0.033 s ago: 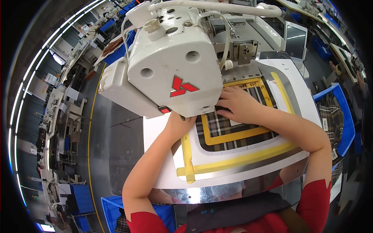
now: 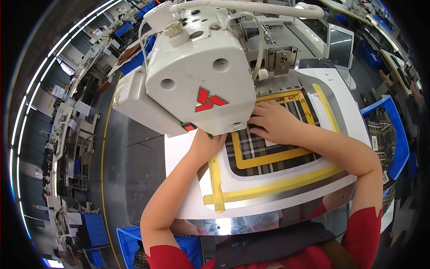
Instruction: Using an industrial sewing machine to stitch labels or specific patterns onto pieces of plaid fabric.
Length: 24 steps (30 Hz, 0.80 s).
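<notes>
Plaid cloth (image 2: 249, 151) lies at three o'clock under a yellow frame (image 2: 273, 159), whose twelve-o'clock bar carries dark handwriting (image 2: 286, 99). The right hand (image 2: 274, 123) rests there, fingers loosely bent. The emblem-marked machine head (image 2: 201, 62) hides the left hand's (image 2: 207, 144) fingers; their state I cannot tell.

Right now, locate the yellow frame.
In the head view, the yellow frame lies right of centre on the plaid fabric, partly covered by the right forearm.
</notes>
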### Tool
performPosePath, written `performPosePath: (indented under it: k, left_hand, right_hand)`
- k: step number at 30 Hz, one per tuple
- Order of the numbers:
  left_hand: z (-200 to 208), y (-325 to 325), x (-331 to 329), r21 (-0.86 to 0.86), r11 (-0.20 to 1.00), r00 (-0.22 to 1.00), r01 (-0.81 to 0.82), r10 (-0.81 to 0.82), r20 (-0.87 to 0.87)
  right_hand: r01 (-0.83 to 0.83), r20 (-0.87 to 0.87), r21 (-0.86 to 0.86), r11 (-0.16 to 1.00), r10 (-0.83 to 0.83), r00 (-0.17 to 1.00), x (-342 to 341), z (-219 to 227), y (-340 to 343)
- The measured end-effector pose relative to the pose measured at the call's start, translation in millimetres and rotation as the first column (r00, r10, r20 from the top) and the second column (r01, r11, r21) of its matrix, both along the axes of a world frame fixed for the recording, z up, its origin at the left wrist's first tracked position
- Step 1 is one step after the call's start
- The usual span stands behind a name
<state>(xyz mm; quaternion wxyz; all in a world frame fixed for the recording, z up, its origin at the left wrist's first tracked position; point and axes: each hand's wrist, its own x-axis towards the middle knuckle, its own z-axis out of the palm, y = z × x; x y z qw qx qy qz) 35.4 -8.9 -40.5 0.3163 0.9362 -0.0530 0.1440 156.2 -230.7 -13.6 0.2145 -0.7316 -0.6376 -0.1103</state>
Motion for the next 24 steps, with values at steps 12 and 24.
performPosePath:
  k: [12, 24]
  left_hand:
    - [21, -27, -28, 0.208, 0.972, 0.989, -0.112, 0.089, 0.118]
    - [37, -59, -73, 0.273, 0.959, 0.997, 0.069, -0.077, 0.020]
  right_hand:
    - [-0.017, -0.057, -0.036, 0.999, 0.015, 0.998, -31, 2, -12]
    - [0.227, 0.005, -0.087, 0.970, -0.227, 0.974, -32, 14, -90]
